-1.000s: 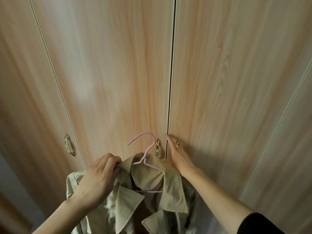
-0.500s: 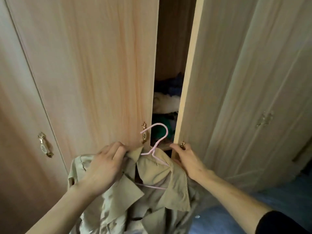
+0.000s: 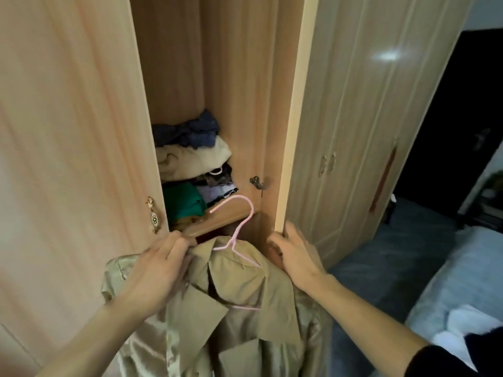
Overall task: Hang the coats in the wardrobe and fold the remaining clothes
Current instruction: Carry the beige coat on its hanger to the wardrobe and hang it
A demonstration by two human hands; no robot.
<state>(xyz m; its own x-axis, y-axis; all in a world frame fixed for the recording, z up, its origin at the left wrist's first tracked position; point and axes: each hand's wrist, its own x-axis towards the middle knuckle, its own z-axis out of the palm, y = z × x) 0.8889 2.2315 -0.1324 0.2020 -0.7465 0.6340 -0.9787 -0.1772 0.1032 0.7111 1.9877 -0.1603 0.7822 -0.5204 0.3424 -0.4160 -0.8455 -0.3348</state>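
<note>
One coat (image 3: pixel 239 300) is hanging on one pink hanger (image 3: pixel 236 227), in front of the wardrobe (image 3: pixel 239 77) opening, and two hands are working. One stack of folded clothes (image 3: pixel 193 170) is sitting on the one shelf (image 3: pixel 217 222) in view, against its left side. One gold handle (image 3: pixel 153 217) is showing at the right edge of the left door (image 3: pixel 73 131).

Half a second ago the right door (image 3: pixel 291 118) was only a narrow gap ajar; now it is standing far wider, exposing the shelf and a hinge (image 3: pixel 257 183) on the inner wall. The coat is sitting much as before.

The left hand (image 3: pixel 156 270) is curling its fingers tight, gripping the coat at the collar's left side. The right hand (image 3: pixel 295 251) is lying half open, fingers bent around the bottom edge of the right door, thumb toward the coat.
</note>
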